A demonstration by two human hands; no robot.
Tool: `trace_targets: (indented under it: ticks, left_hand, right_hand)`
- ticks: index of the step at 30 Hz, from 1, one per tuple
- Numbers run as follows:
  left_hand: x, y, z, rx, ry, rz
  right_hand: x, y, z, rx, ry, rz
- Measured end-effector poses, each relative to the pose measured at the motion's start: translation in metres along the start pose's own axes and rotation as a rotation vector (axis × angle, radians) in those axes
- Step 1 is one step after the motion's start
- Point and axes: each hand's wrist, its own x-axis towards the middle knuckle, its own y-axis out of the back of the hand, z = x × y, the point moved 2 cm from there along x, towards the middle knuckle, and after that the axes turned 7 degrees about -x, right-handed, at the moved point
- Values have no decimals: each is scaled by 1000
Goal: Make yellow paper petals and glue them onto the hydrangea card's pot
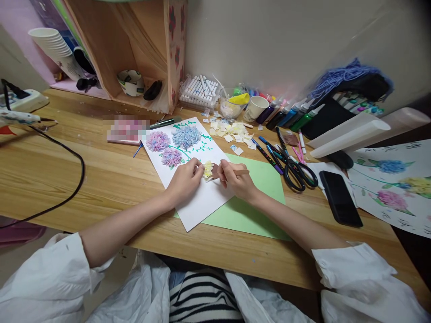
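Observation:
White paper [198,207] lies at a slant on the table, with pink-purple and blue flower clusters [186,137] and green stems in its upper part. A small pale yellow cluster [208,170] sits on the paper between my hands. My left hand [186,179] rests on the paper, its thumb and fingers pressed together at the cluster's left edge; what they pinch, if anything, is too small to tell. My right hand [235,178] is closed on a flat brown stick [243,172], at the cluster's right side beside a brown piece. Green paper [259,211] lies partly beneath the white sheet.
Yellow paper scraps [232,130], a plastic bowl [232,107] and a paper cup [256,109] stand behind. Scissors [296,172], pens and a phone [340,197] lie at the right. A glue gun [20,118] with a black cable [82,166] is at the left.

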Motion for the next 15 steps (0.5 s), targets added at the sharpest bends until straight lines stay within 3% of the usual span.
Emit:
trace_targets:
  ticks: [11, 15]
  left_hand:
    - [0, 0, -1, 14, 5, -2]
    - [0, -3, -2, 1, -1, 2]
  right_hand:
    - [27, -5, 0, 118, -212, 39]
    - [22, -5, -6, 113, -162, -2]
